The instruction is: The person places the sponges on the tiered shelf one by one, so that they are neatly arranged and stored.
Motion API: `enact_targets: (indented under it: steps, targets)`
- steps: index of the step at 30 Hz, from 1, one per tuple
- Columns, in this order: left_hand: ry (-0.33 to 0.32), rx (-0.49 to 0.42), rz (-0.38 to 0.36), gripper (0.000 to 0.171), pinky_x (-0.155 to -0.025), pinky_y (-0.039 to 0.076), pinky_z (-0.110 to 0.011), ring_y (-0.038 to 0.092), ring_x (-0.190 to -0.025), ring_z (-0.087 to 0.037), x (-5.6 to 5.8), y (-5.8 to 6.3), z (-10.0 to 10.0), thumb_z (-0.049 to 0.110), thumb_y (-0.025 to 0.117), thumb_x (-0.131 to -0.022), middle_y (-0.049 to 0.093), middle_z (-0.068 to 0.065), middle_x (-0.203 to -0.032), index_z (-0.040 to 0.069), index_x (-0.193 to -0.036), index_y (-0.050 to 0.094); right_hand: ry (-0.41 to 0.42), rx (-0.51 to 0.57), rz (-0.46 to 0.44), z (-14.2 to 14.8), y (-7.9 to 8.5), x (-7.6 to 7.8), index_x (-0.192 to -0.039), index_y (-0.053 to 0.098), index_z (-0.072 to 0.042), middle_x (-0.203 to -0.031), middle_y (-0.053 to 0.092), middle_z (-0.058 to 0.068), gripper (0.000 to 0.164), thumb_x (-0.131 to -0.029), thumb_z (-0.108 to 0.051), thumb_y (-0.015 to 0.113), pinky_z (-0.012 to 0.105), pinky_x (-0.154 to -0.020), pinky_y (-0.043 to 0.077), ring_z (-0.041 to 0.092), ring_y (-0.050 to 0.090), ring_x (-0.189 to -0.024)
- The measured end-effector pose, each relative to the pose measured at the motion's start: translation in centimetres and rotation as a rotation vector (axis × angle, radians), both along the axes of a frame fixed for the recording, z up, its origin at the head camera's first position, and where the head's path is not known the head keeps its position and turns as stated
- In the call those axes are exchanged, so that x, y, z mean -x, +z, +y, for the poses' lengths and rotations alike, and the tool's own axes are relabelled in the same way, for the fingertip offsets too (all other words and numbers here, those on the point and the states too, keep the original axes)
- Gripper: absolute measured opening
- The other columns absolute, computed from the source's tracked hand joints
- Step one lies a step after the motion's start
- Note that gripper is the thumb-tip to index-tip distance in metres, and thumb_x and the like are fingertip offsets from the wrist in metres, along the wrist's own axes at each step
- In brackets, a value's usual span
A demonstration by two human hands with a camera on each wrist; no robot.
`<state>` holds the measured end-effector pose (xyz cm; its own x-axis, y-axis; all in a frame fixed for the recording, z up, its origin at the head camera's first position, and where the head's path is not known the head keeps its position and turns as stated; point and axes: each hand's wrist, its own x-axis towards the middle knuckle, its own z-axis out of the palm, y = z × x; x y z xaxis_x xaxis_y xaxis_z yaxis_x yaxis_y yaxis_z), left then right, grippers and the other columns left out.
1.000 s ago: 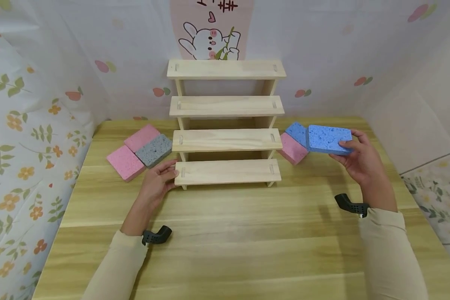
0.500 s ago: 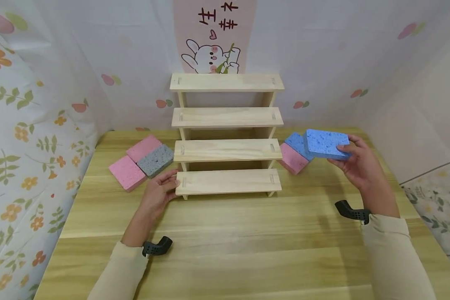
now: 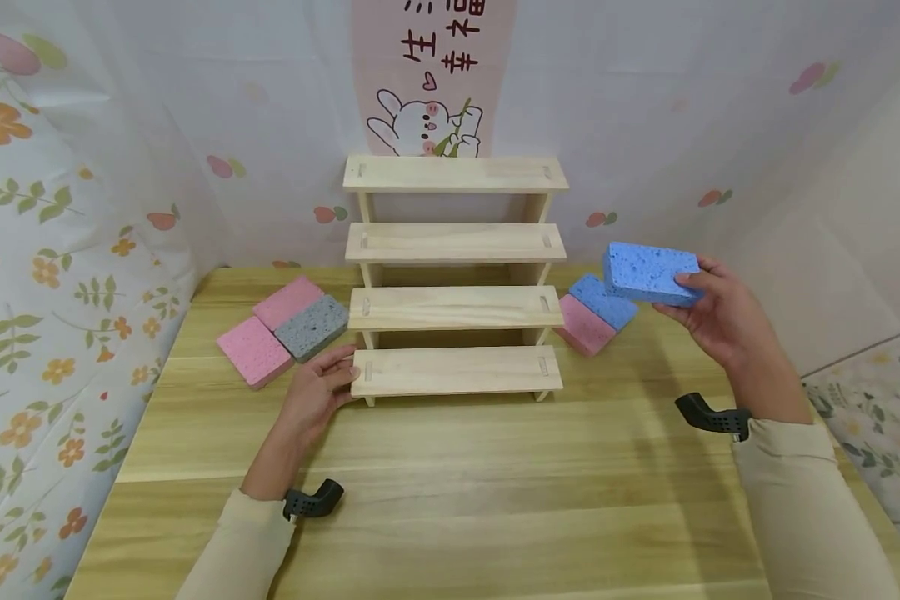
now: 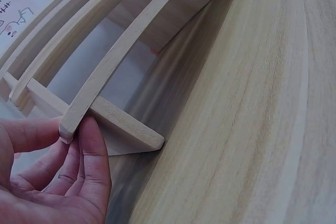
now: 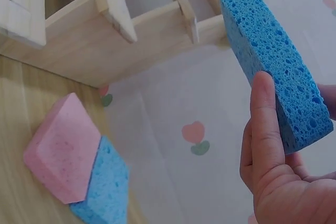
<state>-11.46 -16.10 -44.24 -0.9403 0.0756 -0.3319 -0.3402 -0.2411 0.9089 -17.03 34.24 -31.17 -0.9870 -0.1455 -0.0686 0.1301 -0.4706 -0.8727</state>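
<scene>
My right hand [image 3: 720, 312] grips a blue sponge [image 3: 648, 273] by its right end, held up off the table to the right of a four-tier wooden step shelf [image 3: 456, 307]. In the right wrist view the same blue sponge [image 5: 281, 72] shows its porous face, with fingers on both sides. My left hand [image 3: 317, 392] pinches the left end of the lowest step; the left wrist view shows the thumb on top of that step [image 4: 118, 59] and fingers beneath. A pink sponge [image 3: 585, 325] and another blue sponge [image 3: 603, 302] lie side by side below the held one.
Left of the shelf lie two pink sponges [image 3: 255, 350] [image 3: 288, 302] and a grey sponge [image 3: 312, 327], touching one another. A patterned cloth [image 3: 270, 125] hangs behind and beside the wooden table [image 3: 495, 500].
The held blue sponge has risen away from the blue sponge lying on the table. My left hand keeps its hold on the lowest step. The head view has tilted upward.
</scene>
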Motion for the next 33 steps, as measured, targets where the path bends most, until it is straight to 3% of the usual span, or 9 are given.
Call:
enact_targets:
  steps: [8,19,25,33]
  targets:
    - [-0.008,0.014,-0.002,0.050,-0.070,0.055,-0.023,0.063,-0.087,-0.007,-0.3,-0.2,0.0,0.000,0.052,-0.098,0.059,0.003,-0.102,-0.002,-0.146,0.039,0.026,-0.077,-0.010,-0.8,1.7,0.8,-0.132,0.044,-0.008,-0.119,0.053,0.009,0.033,-0.099,-0.003,0.049,0.034,-0.074,0.059,0.023,0.065,-0.093]
    - [-0.006,0.028,0.003,0.050,-0.070,0.055,-0.023,0.062,-0.087,-0.007,-0.3,-0.2,0.0,0.001,0.053,-0.098,0.058,0.002,-0.103,-0.002,-0.146,0.040,0.041,-0.128,-0.002,-1.6,3.9,2.1,-0.131,0.029,-0.009,-0.115,0.057,0.009,0.037,-0.100,-0.005,0.048,0.031,-0.071,0.059,0.021,0.068,-0.087]
    - [0.000,0.017,-0.001,0.050,-0.070,0.055,-0.024,0.063,-0.086,-0.007,-0.2,-0.2,0.1,0.000,0.053,-0.097,0.058,0.003,-0.101,-0.002,-0.145,0.040,0.071,-0.110,-0.001,-1.8,4.9,2.5,-0.135,0.033,-0.009,-0.113,0.062,0.010,0.037,-0.101,-0.006,0.046,0.033,-0.072,0.059,0.023,0.069,-0.087]
    - [-0.002,0.011,0.004,0.049,-0.070,0.055,-0.024,0.063,-0.084,-0.007,-0.1,0.1,0.1,-0.001,0.052,-0.097,0.061,0.004,-0.098,-0.003,-0.145,0.040,0.079,-0.066,-0.011,-2.0,6.2,3.4,-0.128,0.043,-0.007,-0.111,0.064,0.012,0.028,-0.100,-0.004,0.046,0.036,-0.072,0.059,0.025,0.070,-0.087]
